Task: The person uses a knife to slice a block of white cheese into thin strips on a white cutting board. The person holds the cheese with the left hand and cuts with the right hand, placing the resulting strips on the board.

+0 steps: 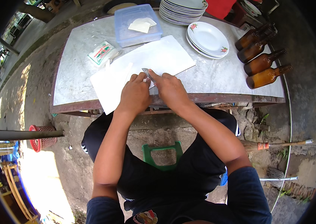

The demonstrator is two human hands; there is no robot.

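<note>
My right hand (pixel 170 88) grips a small metal blade (pixel 148 74), its index finger stretched along the top. My left hand (pixel 137 92) rests beside it with bent fingers on a white sheet (pixel 112 86), which hangs over the table's near edge; whether it pinches the sheet cannot be told. The sheet lies partly on a flat white board or stack of sheets (pixel 160 54). Behind stands a lidded translucent plastic box (pixel 124 33) with pale folded pieces (pixel 141 25) on its lid. A printed plastic packet (pixel 102 53) lies at the left.
A few flowered plates (pixel 209 39) sit right of the board, a tall plate stack (pixel 181 14) behind them. Several brown glass bottles (pixel 261 78) lie on the table's right side. The marble-like tabletop (pixel 74 81) has a dark red edge. Below are a green plastic stool (pixel 162 166) and a broom (pixel 275 144).
</note>
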